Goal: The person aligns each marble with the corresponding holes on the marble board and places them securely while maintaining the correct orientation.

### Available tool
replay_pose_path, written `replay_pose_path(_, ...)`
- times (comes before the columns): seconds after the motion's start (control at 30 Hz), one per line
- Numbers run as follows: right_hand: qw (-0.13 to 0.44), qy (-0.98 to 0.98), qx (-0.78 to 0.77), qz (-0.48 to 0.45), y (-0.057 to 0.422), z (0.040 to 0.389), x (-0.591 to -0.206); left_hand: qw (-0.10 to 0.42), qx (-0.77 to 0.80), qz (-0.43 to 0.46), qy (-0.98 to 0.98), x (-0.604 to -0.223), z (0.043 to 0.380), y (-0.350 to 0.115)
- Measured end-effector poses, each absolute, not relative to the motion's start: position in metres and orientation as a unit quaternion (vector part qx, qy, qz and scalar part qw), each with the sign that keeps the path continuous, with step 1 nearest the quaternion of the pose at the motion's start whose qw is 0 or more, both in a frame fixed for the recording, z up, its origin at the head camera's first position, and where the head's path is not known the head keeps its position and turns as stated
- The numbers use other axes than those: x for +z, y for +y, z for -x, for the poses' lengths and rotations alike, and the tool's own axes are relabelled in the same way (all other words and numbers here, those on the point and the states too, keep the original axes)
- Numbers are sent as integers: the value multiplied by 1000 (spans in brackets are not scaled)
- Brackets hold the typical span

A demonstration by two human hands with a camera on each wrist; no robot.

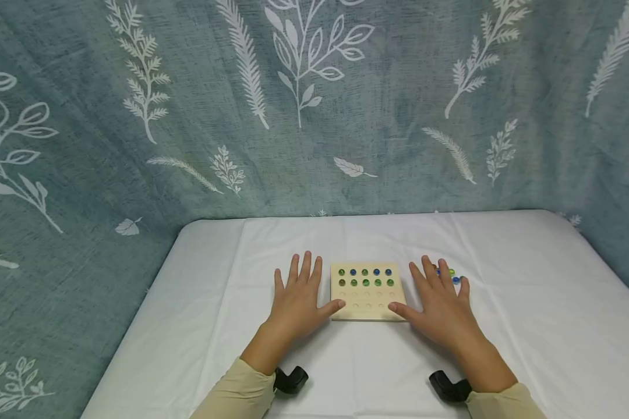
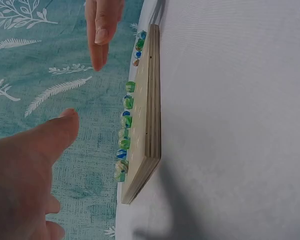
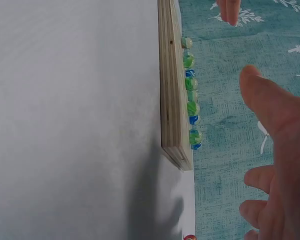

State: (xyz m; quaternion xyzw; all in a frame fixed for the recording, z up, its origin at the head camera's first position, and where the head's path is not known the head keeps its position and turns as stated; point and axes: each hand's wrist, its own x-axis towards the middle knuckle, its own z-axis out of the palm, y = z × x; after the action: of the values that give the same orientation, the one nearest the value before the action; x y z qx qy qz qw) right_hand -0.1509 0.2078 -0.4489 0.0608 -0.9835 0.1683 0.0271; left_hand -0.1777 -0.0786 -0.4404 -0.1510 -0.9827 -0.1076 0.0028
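A pale wooden board with rows of round hollows lies between the two hands. Glass marbles, green and blue with a brownish one, sit in its two far rows; the nearer hollows hold none. My left hand is spread out at the board's left side, thumb over its edge. On the opposite side my right hand is spread likewise, thumb above the near right corner. Both wrist views show the thumbs apart from the board, and neither hand holds anything. Loose marbles lie beyond the right hand, partly hidden by its fingers.
A white cloth covers the table, and a blue-green curtain with white leaf prints hangs behind and beside it. Each wrist wears a black camera mount. A red marble shows at the bottom of the right wrist view.
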Motion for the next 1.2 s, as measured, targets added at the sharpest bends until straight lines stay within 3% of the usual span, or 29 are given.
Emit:
replay_pose_path(0.77,16,-980,188,-68,214,146,-445,-32,-142,181,-973,-450,172,-77)
replay_pose_path(1.2,37,-953,300,-25,254,155,-447,-77,-247,219,-941,-464,176,-81)
